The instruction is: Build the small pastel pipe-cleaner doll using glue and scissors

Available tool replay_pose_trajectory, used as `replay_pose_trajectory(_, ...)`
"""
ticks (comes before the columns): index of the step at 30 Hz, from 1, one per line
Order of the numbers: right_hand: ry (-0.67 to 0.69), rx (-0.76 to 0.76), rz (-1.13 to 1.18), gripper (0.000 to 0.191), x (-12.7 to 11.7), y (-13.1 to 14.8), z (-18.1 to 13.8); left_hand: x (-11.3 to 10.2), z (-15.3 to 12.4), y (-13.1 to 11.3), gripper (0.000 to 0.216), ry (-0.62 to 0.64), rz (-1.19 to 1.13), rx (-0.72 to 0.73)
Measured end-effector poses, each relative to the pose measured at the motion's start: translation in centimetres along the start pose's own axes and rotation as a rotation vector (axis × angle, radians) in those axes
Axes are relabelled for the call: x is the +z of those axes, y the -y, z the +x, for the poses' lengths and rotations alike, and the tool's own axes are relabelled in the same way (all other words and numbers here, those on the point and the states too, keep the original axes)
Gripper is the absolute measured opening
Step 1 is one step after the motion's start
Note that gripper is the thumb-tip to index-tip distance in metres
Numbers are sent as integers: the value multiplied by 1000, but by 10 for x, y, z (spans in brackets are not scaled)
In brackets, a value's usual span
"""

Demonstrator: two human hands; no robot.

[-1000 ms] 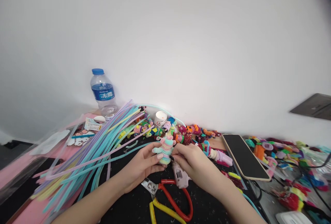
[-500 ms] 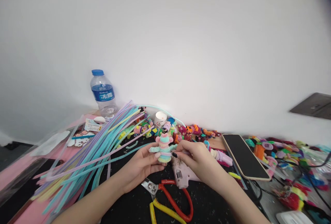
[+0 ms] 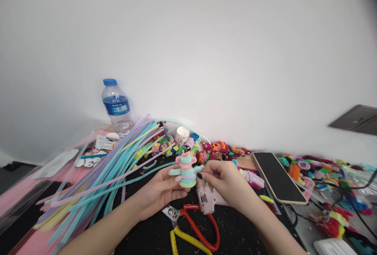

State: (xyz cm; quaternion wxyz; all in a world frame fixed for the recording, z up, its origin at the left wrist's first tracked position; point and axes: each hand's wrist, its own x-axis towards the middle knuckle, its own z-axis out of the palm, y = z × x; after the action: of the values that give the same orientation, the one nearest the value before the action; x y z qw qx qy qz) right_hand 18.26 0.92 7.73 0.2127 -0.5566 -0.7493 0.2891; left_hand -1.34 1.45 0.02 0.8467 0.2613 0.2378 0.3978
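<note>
Between both hands, above the black work mat (image 3: 141,235), is a small striped pipe-cleaner bear (image 3: 187,173) in pastel pink, blue, yellow and lilac, upright with round pink ears. My left hand (image 3: 157,190) grips its body from the left, the thumb on its front and fingers behind and below. My right hand (image 3: 224,178) is closed in a pinch at the bear's arm on the right side; the exact fingertip contact is partly hidden. Underneath my right hand lies a pale pink glue gun (image 3: 209,198). Below the bear rest pliers-like cutters (image 3: 202,227) with red and yellow handles.
A bundle of pastel pipe cleaners (image 3: 114,172) spreads at the left, near a water bottle (image 3: 116,108). Many small fuzzy figures (image 3: 226,149) and a paper cup (image 3: 182,135) line the wall. At the right are a phone (image 3: 278,176), cables and more colourful pieces (image 3: 332,223).
The bear has tipped slightly, its head leaning back so more of its top shows. Its right-side arm now sticks out more visibly beside my right fingers. Both hands stay nearly in place.
</note>
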Motion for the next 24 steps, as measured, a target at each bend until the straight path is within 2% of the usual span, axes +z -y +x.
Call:
replay_pose_trajectory(12, -62, 19, -81, 24, 10, 3, -3, 6, -2, -3, 33, -51, 85, -19)
replay_pose_trajectory(19, -96, -8, -134, 21, 7, 0, -1, 4, -1, 0, 23, -28, 50, 14)
replay_pose_trajectory(24, -72, -6, -109, 18, 2, -1, -1, 2, 1, 0, 20, -11, 38, 24)
